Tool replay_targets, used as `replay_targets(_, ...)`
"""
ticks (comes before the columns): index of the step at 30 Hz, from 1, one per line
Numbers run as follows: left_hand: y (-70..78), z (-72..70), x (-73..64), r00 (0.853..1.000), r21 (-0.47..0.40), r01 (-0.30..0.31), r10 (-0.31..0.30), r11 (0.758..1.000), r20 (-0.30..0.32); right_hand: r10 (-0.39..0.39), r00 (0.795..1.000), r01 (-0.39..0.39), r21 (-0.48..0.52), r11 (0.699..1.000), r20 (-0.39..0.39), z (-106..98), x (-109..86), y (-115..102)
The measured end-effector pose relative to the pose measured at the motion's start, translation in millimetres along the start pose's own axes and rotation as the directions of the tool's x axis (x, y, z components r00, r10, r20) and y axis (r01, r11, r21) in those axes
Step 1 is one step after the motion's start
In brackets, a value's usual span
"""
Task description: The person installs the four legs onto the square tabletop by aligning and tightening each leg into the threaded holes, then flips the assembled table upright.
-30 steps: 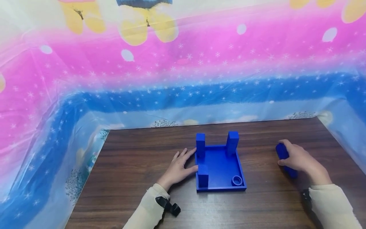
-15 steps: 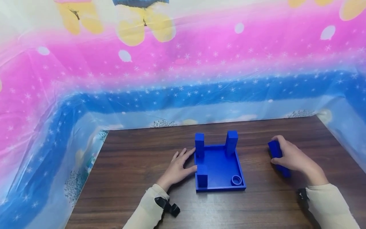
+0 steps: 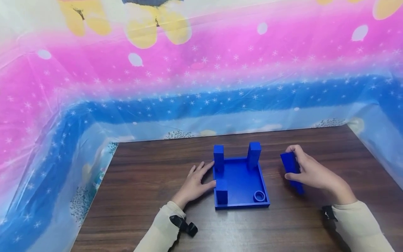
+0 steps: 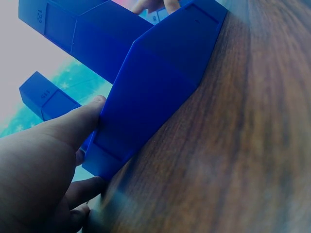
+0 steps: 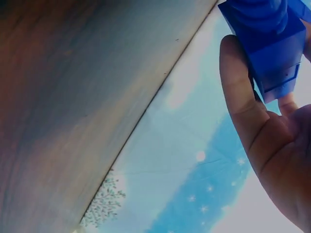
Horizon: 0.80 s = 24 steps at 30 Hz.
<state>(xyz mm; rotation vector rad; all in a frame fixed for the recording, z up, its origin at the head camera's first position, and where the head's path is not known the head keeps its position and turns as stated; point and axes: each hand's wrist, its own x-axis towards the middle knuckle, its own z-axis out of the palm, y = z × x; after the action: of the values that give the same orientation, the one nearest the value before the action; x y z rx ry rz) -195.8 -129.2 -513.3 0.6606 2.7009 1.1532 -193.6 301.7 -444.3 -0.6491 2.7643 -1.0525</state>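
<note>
A blue square table top (image 3: 242, 180), rimmed like a shallow tray, lies upturned on the wooden table in the head view. Blue square legs stand at three of its corners: far left (image 3: 218, 157), far right (image 3: 254, 155) and near left (image 3: 221, 192). At the near right corner sits a round socket ring (image 3: 254, 197). My left hand (image 3: 194, 183) touches the left wall, thumb and fingers spread along it. To the right, my right hand (image 3: 315, 171) grips a tilted blue leg (image 3: 289, 164). A threaded end (image 5: 260, 17) shows on it in the right wrist view.
The brown wooden table (image 3: 151, 175) extends around the blue piece. Behind it hangs a pink and blue patterned cloth (image 3: 176, 108). A black strap (image 3: 182, 224) circles the left sleeve, another (image 3: 329, 212) the right.
My right hand has moved left toward the table top with the leg, which now stands a little more upright. My left hand has stayed at the left wall.
</note>
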Motion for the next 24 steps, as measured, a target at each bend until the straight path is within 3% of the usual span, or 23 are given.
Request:
replay_targets(11, -0.3, -1.0, 0.2, 1.000, 0.020, -0.003, 0.002, 1.000, 0.010, -0.062, 0.997, 0.064, 0.032, 0.997, -0.049, 10, 2.1, -23)
replay_targets(20, -0.6, -0.5, 0.5, 1.000, 0.017, -0.006, 0.006, 1.000, 0.001, -0.134, 0.991, 0.128, 0.258, 0.958, 0.006, 27, 1.9, -47)
replay_targets(24, 0.5, -0.2, 0.6, 1.000, 0.019, -0.013, 0.013, 1.000, 0.003, -0.163, 0.987, 0.154, 0.280, 0.948, 0.007, 34, -1.1, -54)
